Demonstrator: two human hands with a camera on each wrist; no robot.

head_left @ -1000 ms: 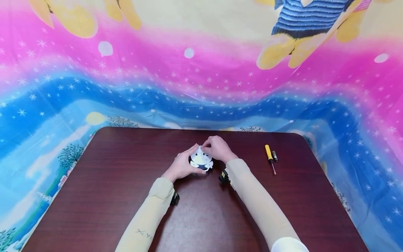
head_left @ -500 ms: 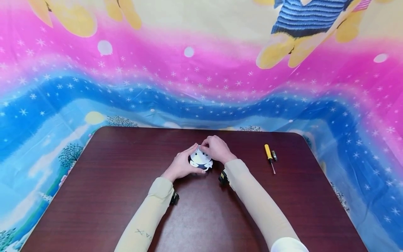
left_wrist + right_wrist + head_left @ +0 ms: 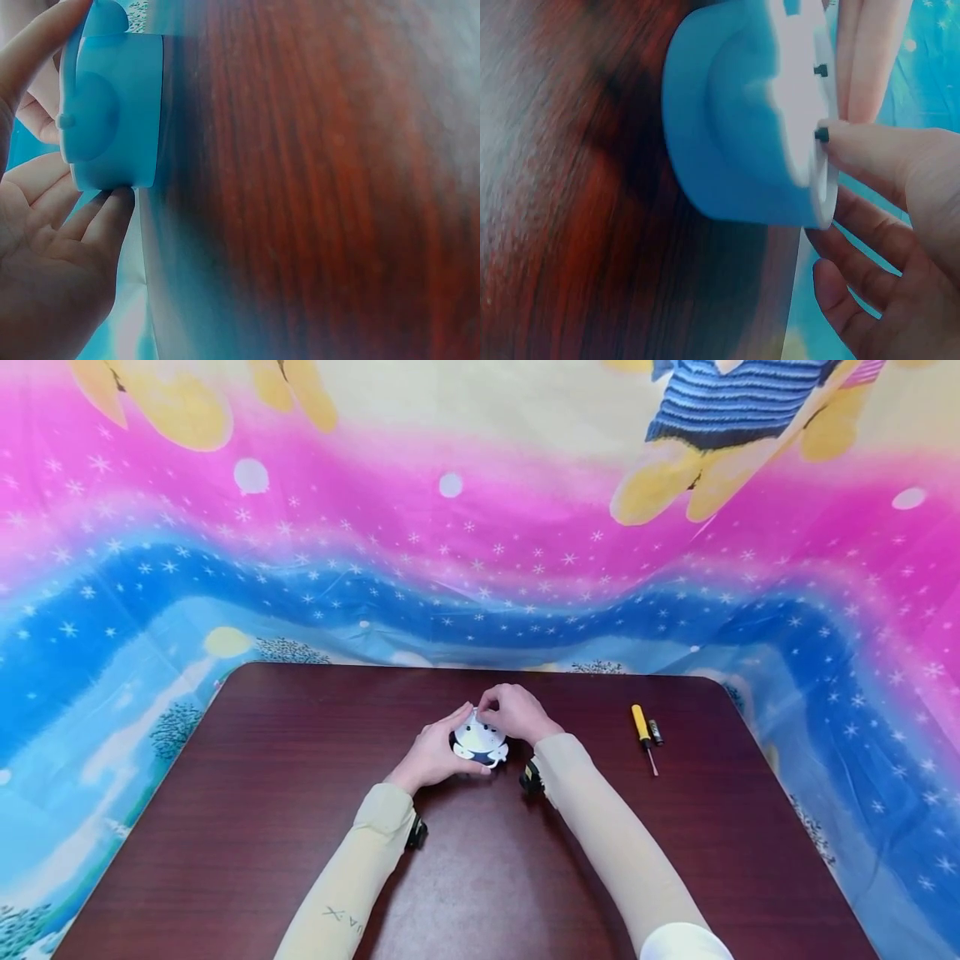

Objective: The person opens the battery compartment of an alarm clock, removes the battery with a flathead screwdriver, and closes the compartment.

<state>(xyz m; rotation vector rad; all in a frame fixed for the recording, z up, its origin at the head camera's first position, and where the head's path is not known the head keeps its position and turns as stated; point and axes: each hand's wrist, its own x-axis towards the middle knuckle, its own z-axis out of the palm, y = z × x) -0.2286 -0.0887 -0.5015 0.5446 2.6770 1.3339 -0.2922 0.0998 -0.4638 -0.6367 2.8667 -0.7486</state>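
A small round plastic device (image 3: 480,739), white on its face with small black knobs, lies near the table's far middle. Its side wall (image 3: 131,112) appears blue in the wrist views. My left hand (image 3: 437,756) grips it from the left, the thumb at its near edge and the fingers round its far side. Over the upper right of the face, my right hand (image 3: 519,714) has its thumb and forefinger drawn together. In the right wrist view the right thumb (image 3: 877,154) touches the face beside a black knob (image 3: 822,135); what the fingertips pinch is partly hidden.
To the right lie a screwdriver (image 3: 640,724) with a yellow handle and a small battery (image 3: 656,732) beside it. The dark wooden table (image 3: 262,793) has rounded far corners. A patterned cloth (image 3: 480,552) hangs behind it.
Both hands stay at the device, with only very slight shifts of the right fingers. Nothing else has visibly moved.
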